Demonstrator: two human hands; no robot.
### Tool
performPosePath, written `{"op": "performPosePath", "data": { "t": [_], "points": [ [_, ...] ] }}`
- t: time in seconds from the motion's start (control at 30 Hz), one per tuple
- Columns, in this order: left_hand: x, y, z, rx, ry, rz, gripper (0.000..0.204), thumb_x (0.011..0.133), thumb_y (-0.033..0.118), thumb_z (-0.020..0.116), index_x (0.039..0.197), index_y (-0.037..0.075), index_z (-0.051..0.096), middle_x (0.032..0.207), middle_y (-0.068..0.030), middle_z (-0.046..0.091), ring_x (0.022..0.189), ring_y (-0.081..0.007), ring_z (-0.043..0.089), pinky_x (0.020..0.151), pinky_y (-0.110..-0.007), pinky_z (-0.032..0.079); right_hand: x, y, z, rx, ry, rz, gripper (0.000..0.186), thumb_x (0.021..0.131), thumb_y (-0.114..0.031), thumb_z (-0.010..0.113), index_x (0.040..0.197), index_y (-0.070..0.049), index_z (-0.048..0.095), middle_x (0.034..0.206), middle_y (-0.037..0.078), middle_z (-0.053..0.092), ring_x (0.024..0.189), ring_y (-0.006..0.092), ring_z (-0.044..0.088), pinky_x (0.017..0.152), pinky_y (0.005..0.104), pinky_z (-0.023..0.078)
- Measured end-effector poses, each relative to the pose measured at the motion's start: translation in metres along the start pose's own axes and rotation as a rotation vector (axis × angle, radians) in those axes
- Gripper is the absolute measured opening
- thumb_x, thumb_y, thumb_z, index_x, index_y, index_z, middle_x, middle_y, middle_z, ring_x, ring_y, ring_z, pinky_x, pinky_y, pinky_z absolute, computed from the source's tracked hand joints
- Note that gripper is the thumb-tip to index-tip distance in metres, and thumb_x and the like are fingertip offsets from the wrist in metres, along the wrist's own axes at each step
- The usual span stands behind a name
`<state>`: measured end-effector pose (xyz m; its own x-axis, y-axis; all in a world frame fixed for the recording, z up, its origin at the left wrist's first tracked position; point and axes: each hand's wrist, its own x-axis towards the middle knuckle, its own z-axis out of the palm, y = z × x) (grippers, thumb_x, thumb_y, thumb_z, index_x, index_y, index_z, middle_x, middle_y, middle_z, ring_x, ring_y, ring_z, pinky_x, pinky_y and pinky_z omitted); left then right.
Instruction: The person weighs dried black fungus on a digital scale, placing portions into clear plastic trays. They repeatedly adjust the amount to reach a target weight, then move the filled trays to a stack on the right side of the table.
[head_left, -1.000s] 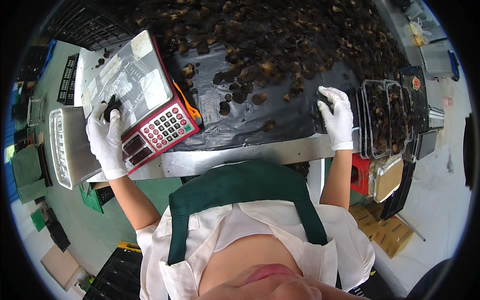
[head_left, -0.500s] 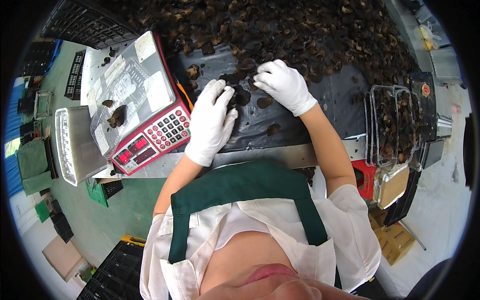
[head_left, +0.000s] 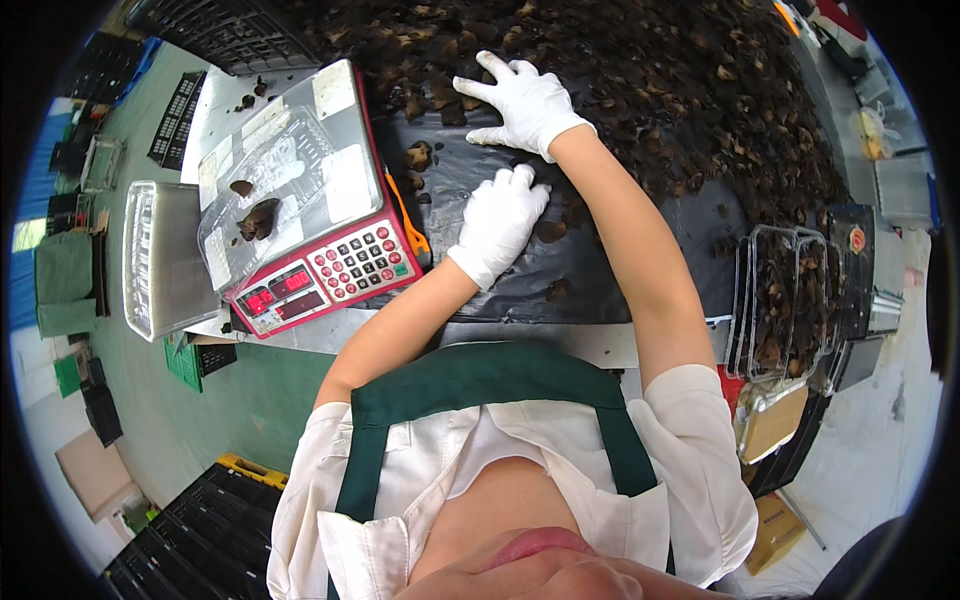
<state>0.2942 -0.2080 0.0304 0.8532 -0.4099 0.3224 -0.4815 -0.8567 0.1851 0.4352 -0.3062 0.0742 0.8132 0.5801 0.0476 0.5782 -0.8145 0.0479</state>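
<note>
My left hand (head_left: 497, 225), white-gloved, rests over the black plastic sheet (head_left: 660, 270) with its fingers curled; whatever they may hold is hidden. My right hand (head_left: 515, 105), also gloved, spreads its fingers over the near edge of a heap of dark, dried fungus-like pieces (head_left: 650, 70). Left of my hands sits a red-rimmed scale (head_left: 350, 260), its display lit, with a clear plastic container (head_left: 300, 160) on the pan and a few dark pieces (head_left: 258, 220) on that. An orange-handled tool (head_left: 410, 230) lies partly hidden at the scale's right side.
Clear containers (head_left: 775, 300) of dark pieces stand stacked at the right. A stack of clear boxes (head_left: 160, 260) is left of the scale, a black crate (head_left: 220, 35) behind it. The metal table edge (head_left: 480, 333) runs before me; a yellow-topped black crate stack (head_left: 190, 530) is lower left.
My left hand left the scale for the sheet, then moved right and curled. My right hand swung leftward from beside the containers, then reached farther into the heap and spread its fingers.
</note>
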Motion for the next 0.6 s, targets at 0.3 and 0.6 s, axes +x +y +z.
{"op": "performPosePath", "data": {
  "t": [0.3,0.6],
  "points": [
    [-0.019,-0.004,-0.016,-0.146,0.143,0.079,0.025,0.085,0.02,0.073,0.11,0.015,0.074,0.101,-0.0039,0.063,0.088,-0.0241,0.063,0.072,-0.038,0.054,-0.038,0.054,0.036,0.264,0.557,0.011,0.022,0.09,-0.03,0.078,0.11,-0.02,0.078,0.092,0.0,0.072,0.083,0.018,0.069,0.067,0.0318,0.058],
    [-0.029,-0.004,-0.05,-0.62,0.179,-0.118,0.02,0.089,0.015,0.075,0.108,0.012,0.073,0.098,-0.0073,0.064,0.093,-0.0278,0.065,0.077,-0.039,0.054,-0.043,0.069,-0.009,1.761,0.533,0.76,0.029,0.098,-0.026,0.076,0.117,-0.004,0.076,0.116,0.004,0.075,0.097,0.0132,0.068,0.087,0.0281,0.055]
  ]
}}
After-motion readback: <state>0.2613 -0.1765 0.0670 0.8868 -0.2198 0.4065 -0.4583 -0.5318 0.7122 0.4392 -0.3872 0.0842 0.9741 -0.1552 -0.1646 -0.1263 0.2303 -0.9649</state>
